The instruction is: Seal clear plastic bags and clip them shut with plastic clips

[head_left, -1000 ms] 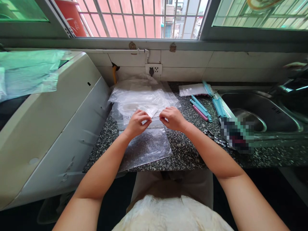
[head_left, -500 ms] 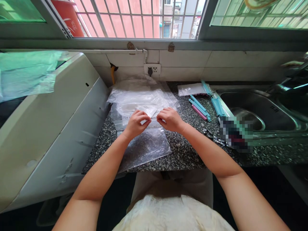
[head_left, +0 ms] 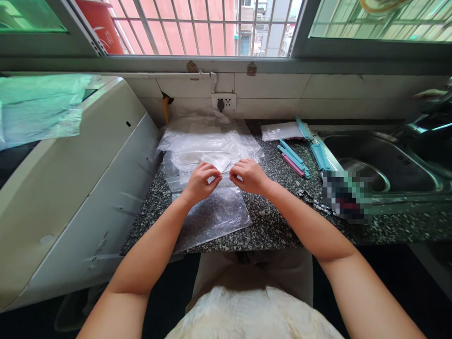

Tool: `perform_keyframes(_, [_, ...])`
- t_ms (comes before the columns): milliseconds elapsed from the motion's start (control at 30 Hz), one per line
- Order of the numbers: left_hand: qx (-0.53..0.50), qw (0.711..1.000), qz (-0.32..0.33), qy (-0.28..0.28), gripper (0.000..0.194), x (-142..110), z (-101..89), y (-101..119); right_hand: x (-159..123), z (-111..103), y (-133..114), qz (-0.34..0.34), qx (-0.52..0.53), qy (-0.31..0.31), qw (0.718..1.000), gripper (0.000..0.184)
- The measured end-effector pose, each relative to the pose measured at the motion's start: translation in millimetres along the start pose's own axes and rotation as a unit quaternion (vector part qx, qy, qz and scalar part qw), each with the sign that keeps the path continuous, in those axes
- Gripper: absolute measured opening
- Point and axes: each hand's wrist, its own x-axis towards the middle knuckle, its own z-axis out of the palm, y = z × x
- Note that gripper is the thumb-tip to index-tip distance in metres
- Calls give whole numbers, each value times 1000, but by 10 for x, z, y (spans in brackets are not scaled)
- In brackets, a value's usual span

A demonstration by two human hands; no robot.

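A clear plastic zip bag lies flat on the speckled counter, its open-looking edge band under my fingers. My left hand pinches the bag's top edge with thumb and index finger. Close beside it, my right hand pinches the same edge in the same way, a small gap between the two sets of fingertips. Behind my hands spreads a loose pile of clear plastic bags. Exactly how the edge sits between my fingertips is too small to make out.
To the right lie blue sealing clips, a pink clip and a white packet, beside a metal sink. A blurred-out object is at the sink's front. A pale appliance borders the left; a wall socket is behind.
Almost nothing differs. Both hands stay pinched at the bag's edge, with the right fingertips perhaps a touch nearer the left.
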Motion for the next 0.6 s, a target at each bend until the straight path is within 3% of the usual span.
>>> perform_keyframes(600, [2, 1000, -9, 11, 12, 12, -51, -19, 0, -56, 29, 10, 1, 21, 1000, 18])
